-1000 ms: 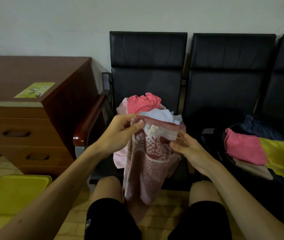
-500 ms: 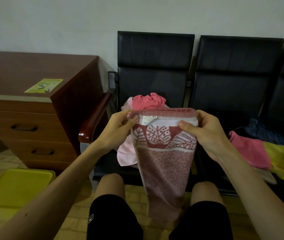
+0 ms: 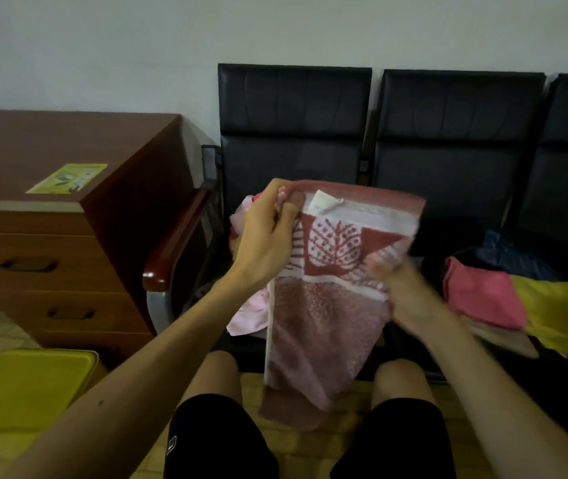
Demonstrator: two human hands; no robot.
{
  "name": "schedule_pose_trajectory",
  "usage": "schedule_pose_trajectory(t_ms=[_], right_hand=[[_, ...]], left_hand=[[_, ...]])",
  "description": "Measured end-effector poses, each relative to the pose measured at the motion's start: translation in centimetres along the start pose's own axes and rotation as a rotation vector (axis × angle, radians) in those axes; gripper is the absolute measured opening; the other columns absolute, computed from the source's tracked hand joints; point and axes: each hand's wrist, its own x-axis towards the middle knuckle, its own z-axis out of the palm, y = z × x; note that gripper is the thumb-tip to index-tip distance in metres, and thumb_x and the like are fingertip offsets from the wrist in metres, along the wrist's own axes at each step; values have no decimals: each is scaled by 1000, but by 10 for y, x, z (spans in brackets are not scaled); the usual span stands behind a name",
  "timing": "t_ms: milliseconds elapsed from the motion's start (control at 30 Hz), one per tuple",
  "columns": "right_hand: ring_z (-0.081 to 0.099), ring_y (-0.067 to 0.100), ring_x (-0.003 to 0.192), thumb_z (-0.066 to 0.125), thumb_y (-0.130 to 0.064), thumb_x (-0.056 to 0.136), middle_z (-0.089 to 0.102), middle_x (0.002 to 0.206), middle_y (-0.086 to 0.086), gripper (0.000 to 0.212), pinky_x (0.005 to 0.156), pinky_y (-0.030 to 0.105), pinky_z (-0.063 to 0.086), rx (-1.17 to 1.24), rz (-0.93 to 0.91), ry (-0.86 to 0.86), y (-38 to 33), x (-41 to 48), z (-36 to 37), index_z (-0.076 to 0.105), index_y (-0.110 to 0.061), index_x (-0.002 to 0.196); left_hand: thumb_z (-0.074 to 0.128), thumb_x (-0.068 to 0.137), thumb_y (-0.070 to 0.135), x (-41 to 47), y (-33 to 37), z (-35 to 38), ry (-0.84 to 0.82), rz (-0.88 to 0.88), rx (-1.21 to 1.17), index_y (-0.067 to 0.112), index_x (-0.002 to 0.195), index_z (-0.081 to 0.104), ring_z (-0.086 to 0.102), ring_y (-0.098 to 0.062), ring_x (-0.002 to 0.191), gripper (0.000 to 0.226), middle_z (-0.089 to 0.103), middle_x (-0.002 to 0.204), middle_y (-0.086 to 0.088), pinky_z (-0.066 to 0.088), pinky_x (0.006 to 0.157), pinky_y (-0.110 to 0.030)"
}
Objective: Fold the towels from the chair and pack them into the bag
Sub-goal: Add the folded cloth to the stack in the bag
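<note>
A red towel with a white leaf pattern [image 3: 327, 305] hangs in front of me, over my knees. My left hand [image 3: 265, 243] pinches its top left corner. My right hand [image 3: 400, 288] is blurred at the towel's right edge, below the top right corner; its grip is unclear. Behind the towel, a pale pink towel [image 3: 248, 312] from the pile shows on the left black chair [image 3: 292, 133]. To the right a dark bag [image 3: 507, 250] lies open on the neighbouring seat, with a folded pink towel [image 3: 479, 299] and a yellow towel [image 3: 552, 312] on it.
A brown wooden desk with drawers [image 3: 68, 236] stands at the left, beside the chair's wooden armrest [image 3: 175, 243]. A yellow tray [image 3: 23, 385] lies on the tiled floor at lower left. My bare knees are directly below the towel.
The towel was pulled out and spread by its top edge. My right hand has since dropped from the top right corner down along the right edge. The left hand keeps its corner.
</note>
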Motion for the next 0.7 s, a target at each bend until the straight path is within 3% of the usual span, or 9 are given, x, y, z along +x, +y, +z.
schedule_pose_trajectory(t_ms=[67,133,200,267,333,400,467,567,700], right_hand=[[70,18,102,89,-26,63,75,108,-2,41,82,29,57,-165,205,-110,41,-13,4,77,-29,102],[68,22,107,77,-11,78,73,114,3,36,86,29,56,-154,347,-140,60,-21,7,73,-18,113],[70,21,101,68,-5,87,75,107,5,23,81,26,56,-67,370,-55,57,-23,7,70,-6,109],[73,13,83,62,-1,90,77,89,1,12,68,23,55,42,369,63,46,-22,7,71,-8,92],[72,15,85,64,-7,89,75,101,7,14,69,28,53,116,384,136,37,-18,8,68,-8,103],[71,24,96,64,-14,88,71,115,13,29,76,34,54,165,379,141,28,-12,11,66,-7,115],[71,24,98,57,-15,91,72,113,13,24,80,35,53,213,340,120,18,-6,17,71,-10,109],[72,22,97,61,-22,81,73,112,12,33,82,35,52,320,311,119,4,2,24,71,-11,110],[70,24,103,66,-30,77,71,116,13,50,86,37,52,374,328,153,1,13,26,66,-8,122]], left_hand=[[42,106,15,9,6,4,3,5,7,8,106,61,68,-27,86,20,68,94,-12,57,77,-52],[44,105,16,17,6,2,31,-5,47,8,104,63,69,-25,85,20,69,93,-12,57,78,-49],[47,105,22,23,3,-4,76,-73,42,5,99,63,70,-31,82,24,69,91,-17,58,75,-52],[49,104,25,31,-4,-10,103,-216,-12,11,94,66,73,-29,82,24,73,91,-14,61,75,-47],[51,104,25,41,-14,-15,117,-420,-85,11,95,68,74,-28,86,23,74,95,-14,62,76,-42],[52,103,26,48,-28,-19,112,-687,-297,4,98,69,75,-29,88,28,74,103,-19,61,76,-40],[42,105,40,41,-39,-20,-24,-871,-671,1,101,74,75,-28,91,50,73,109,-20,55,81,-41],[27,96,72,1,-62,-9,-135,-905,-1029,8,119,73,63,-33,119,82,62,134,-20,48,105,-49],[39,76,90,-58,-83,12,-453,-967,-1309,10,152,37,24,-44,147,111,25,160,-24,7,121,-61]])
